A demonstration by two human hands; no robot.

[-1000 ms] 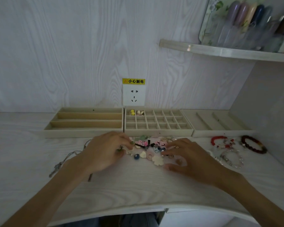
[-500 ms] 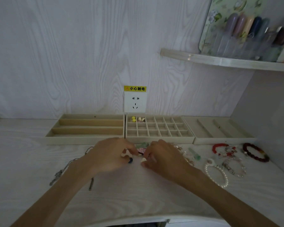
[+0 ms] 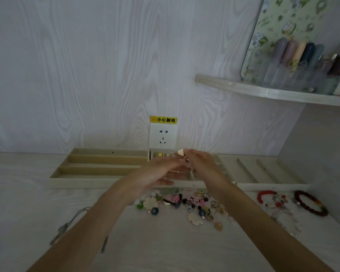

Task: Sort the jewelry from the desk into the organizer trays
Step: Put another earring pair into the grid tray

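We hold both hands over the beige grid tray [image 3: 225, 174]; our right hand [image 3: 201, 163] pinches a small cream heart-shaped charm [image 3: 180, 152], our left hand [image 3: 157, 171] lies relaxed beside it. Two small pieces sit in the tray's back-left cells. Bare white desk [image 3: 165, 242] lies between the loose jewelry pile [image 3: 185, 205] and the near edge.

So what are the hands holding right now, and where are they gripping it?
The right hand pinches a small cream heart-shaped piece at its lower edge, above the grid tray. Whether the left hand holds anything cannot be told.
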